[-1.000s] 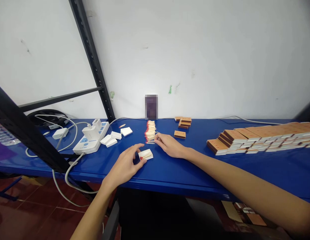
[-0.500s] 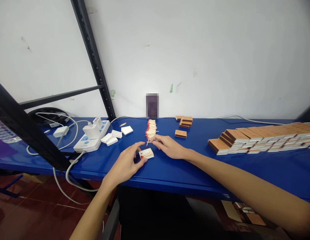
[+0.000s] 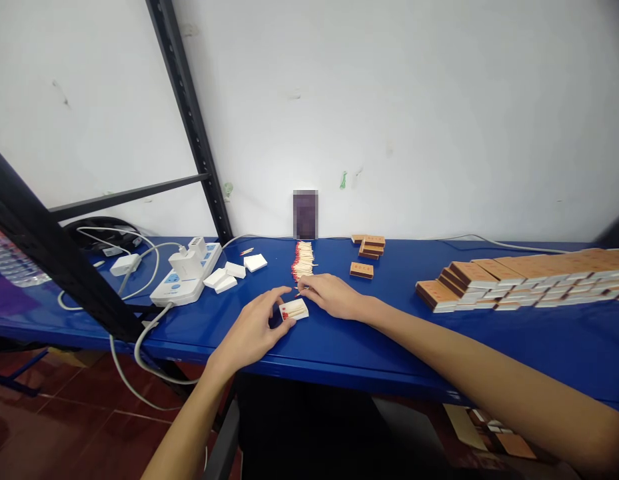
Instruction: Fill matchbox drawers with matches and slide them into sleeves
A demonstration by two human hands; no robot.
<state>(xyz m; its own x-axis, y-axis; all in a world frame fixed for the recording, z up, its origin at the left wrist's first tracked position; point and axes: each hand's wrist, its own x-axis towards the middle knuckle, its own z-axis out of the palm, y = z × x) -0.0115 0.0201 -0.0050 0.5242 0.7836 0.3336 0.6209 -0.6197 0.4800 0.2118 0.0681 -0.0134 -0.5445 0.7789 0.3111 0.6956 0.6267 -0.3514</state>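
A small white matchbox tray point(image 3: 300, 309) with several red-tipped matches in it lies near the blue table's front edge. My left hand point(image 3: 256, 327) curves round the tray's left side, its thumb and fingers at the tray. Just behind the tray, my right hand point(image 3: 332, 295) has its fingertips pinched together at a match, at the near end of a long heap of matches point(image 3: 303, 259). The match is mostly hidden by the fingers.
White trays point(image 3: 235, 270) and a power strip point(image 3: 176, 288) with cables lie to the left. Several closed matchboxes point(image 3: 362, 270) sit behind on the right, with a big stack of matchboxes point(image 3: 499, 273) at the far right. A dark blurred panel point(image 3: 306, 215) stands at the wall.
My right fingertips have shifted slightly left, over the match lying at the heap's near end. My left hand stays at the tray. The view has shifted a little.
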